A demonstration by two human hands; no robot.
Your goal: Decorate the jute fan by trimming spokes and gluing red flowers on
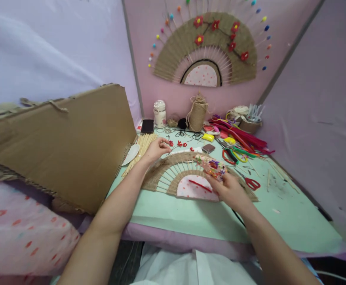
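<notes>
A half-round fan of jute and wooden sticks (173, 174) lies on the mint-green table (208, 221), with a pink dotted centre and a red stick across it. My left hand (158, 148) reaches past the fan's upper left edge, fingers pinched near small red flowers (180, 144). What it pinches is too small to make out. My right hand (228, 188) is closed on a glue gun with a colourful floral cover (211, 166), held over the fan's right side.
A big cardboard sheet (63, 146) leans at the left. Bamboo skewers (141, 150), a jar (160, 113), a twine spool (197, 113), red pipe cleaners (244, 138), scissors (250, 183) and a basket (248, 118) crowd the back. A finished fan (208, 47) hangs on the wall.
</notes>
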